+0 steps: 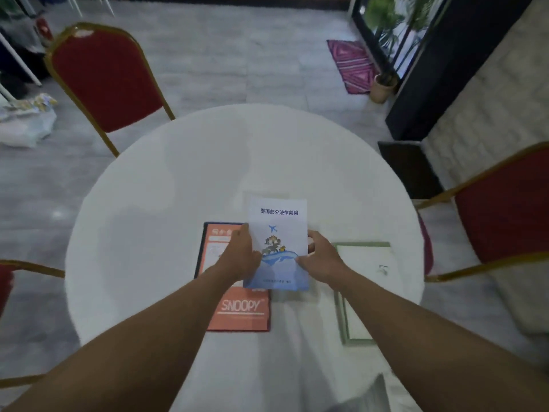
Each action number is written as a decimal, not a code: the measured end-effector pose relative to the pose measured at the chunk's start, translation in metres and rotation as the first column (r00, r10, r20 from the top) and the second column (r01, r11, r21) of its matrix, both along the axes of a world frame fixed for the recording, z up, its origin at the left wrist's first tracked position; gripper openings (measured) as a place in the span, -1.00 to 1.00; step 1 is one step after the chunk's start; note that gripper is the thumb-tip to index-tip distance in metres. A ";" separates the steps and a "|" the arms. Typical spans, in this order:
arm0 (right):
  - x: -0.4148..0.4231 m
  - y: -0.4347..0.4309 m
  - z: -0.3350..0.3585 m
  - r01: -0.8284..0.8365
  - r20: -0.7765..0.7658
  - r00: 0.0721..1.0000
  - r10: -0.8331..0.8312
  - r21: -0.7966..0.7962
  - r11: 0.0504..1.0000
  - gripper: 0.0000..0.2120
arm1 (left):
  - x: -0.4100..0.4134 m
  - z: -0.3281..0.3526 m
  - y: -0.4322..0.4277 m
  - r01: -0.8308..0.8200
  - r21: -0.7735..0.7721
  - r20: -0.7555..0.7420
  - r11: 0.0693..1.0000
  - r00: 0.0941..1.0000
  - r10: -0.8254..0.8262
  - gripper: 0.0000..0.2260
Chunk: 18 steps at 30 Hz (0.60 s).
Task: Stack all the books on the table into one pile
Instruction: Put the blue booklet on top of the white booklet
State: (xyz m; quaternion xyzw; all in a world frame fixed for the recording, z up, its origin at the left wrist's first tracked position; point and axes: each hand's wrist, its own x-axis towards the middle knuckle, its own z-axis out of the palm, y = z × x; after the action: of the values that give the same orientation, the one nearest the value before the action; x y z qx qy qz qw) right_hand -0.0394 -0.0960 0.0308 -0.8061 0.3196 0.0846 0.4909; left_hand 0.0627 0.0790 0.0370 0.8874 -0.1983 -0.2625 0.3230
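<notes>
Books on the table (178,179): three, none stacked yet. The white booklet (277,233) is gripped at both side edges, left hand (240,254) and right hand (322,257) closed on it, held between the other two with its left edge overlapping the orange book (240,310). The green book (365,286) lies apart on the right; judged an early stage, all stacking left.

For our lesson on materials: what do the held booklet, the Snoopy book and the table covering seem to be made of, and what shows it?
Held booklet: thin paper, matte printed cover; it looks slim between the left hand and right hand.
Snoopy book: probably card cover, smooth orange print; lies flat.
Table covering: seemingly white cloth; soft folds at the near edge.
</notes>
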 end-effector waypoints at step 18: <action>-0.147 -0.130 -0.029 0.261 -0.123 0.951 -0.286 -0.183 0.948 -0.53 | -0.128 -0.032 -0.159 0.382 0.241 -0.088 0.892 0.924 -0.372 -0.60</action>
State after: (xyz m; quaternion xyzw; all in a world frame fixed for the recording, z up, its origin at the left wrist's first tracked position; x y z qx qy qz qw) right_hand -0.1865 -0.2263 0.0013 -0.7832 0.4697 0.0483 0.4045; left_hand -0.0655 -0.0795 0.0046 0.8605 -0.3249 -0.3610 0.1538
